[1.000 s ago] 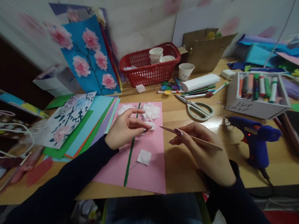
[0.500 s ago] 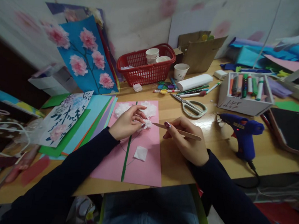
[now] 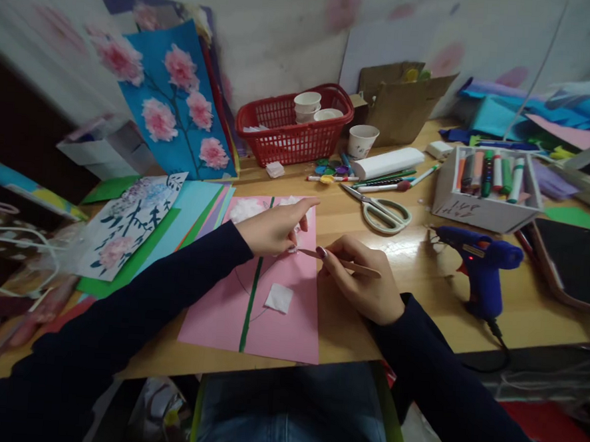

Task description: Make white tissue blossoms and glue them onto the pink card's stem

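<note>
A pink sheet of paper lies at the table's front edge, with a green strip running down it and thin drawn lines. Over its upper right part, my left hand has its fingers bent down, thumb and fingertips pinched at a bit of white tissue that they mostly hide. My right hand grips a flat wooden stick; its pointed tip reaches the left fingertips. A fluffy white tissue flower sits at the sheet's upper left, another partly behind my left hand. A white tissue square lies lower down.
Scissors lie beyond my right hand. To the right are a blue glue gun with a red light, a marker box and a phone. A red basket and paper cup stand behind; coloured sheets lie left.
My left hand has moved right and turned over the tissue, its fingers now bent down. My right hand and the stick have shifted slightly left. The view has shifted a little.
</note>
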### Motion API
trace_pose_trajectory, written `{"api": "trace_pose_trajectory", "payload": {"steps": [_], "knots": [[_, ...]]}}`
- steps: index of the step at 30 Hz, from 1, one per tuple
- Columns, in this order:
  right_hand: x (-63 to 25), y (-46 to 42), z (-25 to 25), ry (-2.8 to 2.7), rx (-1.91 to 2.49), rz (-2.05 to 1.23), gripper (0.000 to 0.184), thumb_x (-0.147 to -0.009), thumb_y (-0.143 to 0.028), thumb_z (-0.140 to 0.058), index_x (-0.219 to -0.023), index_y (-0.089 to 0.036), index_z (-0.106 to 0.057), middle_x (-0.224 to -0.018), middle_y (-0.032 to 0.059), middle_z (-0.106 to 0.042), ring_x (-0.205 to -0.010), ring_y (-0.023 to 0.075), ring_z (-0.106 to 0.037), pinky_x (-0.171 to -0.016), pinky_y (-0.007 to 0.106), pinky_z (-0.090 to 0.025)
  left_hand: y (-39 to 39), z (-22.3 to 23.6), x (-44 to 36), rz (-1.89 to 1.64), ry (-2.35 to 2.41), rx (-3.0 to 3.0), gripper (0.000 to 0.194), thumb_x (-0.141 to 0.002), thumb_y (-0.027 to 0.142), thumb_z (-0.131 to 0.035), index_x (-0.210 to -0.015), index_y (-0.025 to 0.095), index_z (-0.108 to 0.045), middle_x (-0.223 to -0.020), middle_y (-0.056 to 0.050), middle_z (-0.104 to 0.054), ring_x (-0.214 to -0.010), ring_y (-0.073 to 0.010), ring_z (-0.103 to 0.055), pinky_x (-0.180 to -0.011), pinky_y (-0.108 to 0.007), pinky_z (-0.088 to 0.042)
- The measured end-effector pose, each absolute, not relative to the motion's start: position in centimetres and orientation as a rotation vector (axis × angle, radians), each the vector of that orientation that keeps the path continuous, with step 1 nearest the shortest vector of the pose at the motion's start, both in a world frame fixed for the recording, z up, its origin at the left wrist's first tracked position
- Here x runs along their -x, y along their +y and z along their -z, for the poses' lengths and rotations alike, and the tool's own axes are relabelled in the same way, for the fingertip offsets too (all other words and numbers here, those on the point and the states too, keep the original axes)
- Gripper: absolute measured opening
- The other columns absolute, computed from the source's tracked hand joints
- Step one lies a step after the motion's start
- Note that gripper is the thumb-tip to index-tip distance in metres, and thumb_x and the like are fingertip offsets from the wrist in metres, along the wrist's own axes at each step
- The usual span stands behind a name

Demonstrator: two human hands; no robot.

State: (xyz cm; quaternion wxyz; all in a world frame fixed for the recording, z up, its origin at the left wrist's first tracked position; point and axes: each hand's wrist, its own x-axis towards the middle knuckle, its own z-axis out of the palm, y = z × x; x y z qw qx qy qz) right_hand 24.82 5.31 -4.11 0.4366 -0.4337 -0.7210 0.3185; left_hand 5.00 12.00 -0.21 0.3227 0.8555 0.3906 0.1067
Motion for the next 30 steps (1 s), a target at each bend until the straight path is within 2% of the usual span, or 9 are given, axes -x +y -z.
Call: {"api": "trace_pose_trajectory", "payload": {"steps": [3, 10, 22, 25, 30], "knots": [[-24.7, 5.4, 4.2, -1.811, 1.079, -0.778, 0.017, -0.090, -0.028, -0.058, -0.076, -0.019, -0.058, -0.059, -0.0003, -0.068, -0.049, 0.0111, -0.059, -0.049, 0.021, -0.041, 12.4, -0.2, -5.4, -0.139, 1.048, -2.312, 0.085, -0.073, -0.005, -0.052, -0.148, 0.016, -0.019, -0.116, -0.014, -0.058, -0.062, -0.0096, -0.065, -0.050, -0.018, -0.045], [-24.6, 5.4, 4.4, -1.843, 1.069, -0.749, 0.016, -0.090, -0.027, -0.058, -0.076, -0.020, -0.058, -0.060, -0.0012, -0.066, -0.048, 0.0107, -0.055, -0.049, 0.022, -0.038, 13.0, -0.8, -6.2, 0.035, 1.008, -2.465, 0.085, -0.073, -0.002, -0.057, -0.148, 0.017, -0.022, -0.113, -0.010, -0.065, -0.067, -0.0116, -0.065, -0.055, -0.019, -0.042], [-24.1, 5.6, 4.5, -1.856, 1.064, -0.774, 0.016, -0.090, -0.024, -0.055, -0.075, -0.020, -0.055, -0.062, -0.0006, -0.066, -0.051, 0.0115, -0.056, -0.051, 0.022, -0.040, 12.9, -0.6, -6.2, 0.006, 0.961, -2.512, 0.081, -0.071, -0.006, -0.052, -0.145, 0.016, -0.027, -0.107, -0.007, -0.068, -0.070, -0.0120, -0.066, -0.057, -0.019, -0.044], [-24.0, 5.6, 4.5, -1.860, 1.070, -0.776, 0.017, -0.091, -0.024, -0.054, -0.075, -0.021, -0.054, -0.062, -0.0004, -0.066, -0.051, 0.0117, -0.057, -0.051, 0.022, -0.040, 13.0, -0.8, -5.6, -0.107, 0.949, -2.578, 0.072, -0.074, -0.002, -0.053, -0.142, 0.015, -0.033, -0.109, -0.008, -0.068, -0.075, -0.0135, -0.067, -0.065, -0.023, -0.049], [-23.6, 6.3, 3.5, -1.886, 1.139, -0.824, 0.019, -0.090, -0.021, -0.055, -0.071, -0.020, -0.053, -0.058, 0.0009, -0.068, -0.052, 0.0133, -0.061, -0.054, 0.023, -0.042, 11.6, -2.4, -3.2, -0.346, 1.012, -2.749, 0.044, -0.083, 0.002, -0.047, -0.126, 0.012, -0.054, -0.107, -0.010, -0.070, -0.097, -0.0203, -0.067, -0.086, -0.034, -0.051]]}}
